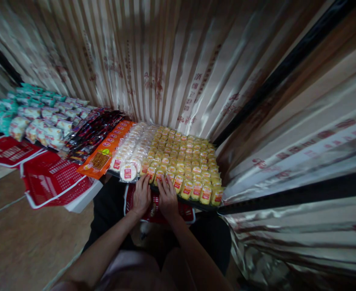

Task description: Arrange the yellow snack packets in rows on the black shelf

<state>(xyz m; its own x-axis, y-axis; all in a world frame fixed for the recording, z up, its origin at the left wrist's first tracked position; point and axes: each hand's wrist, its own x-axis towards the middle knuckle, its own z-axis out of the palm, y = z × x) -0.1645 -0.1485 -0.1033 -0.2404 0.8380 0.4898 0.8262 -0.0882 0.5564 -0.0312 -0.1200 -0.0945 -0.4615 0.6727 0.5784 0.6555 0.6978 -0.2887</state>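
Rows of small yellow wrapped cakes [193,161] with red-and-white labels stand packed on a black shelf edge in front of me. My left hand [142,197] reaches to the left end of the front row, its fingers stretched out and touching the packs there. Just to its right, my right hand [168,200] lies with fingers extended against neighbouring packs of the same row. Neither hand shows a pack lifted off the shelf; the fingertips partly cover the labels. Beside the left hand are clear-wrapped round white cakes [128,172] with red labels.
Further left lie an orange snack bag [101,157], dark packets [90,131], white packs [49,135] and teal packs [2,115]. Red baskets [52,178] with white handles stand below on the tiled floor [29,238]. Printed pleated curtain [160,60] hangs behind; black bars [287,72] cross at right.
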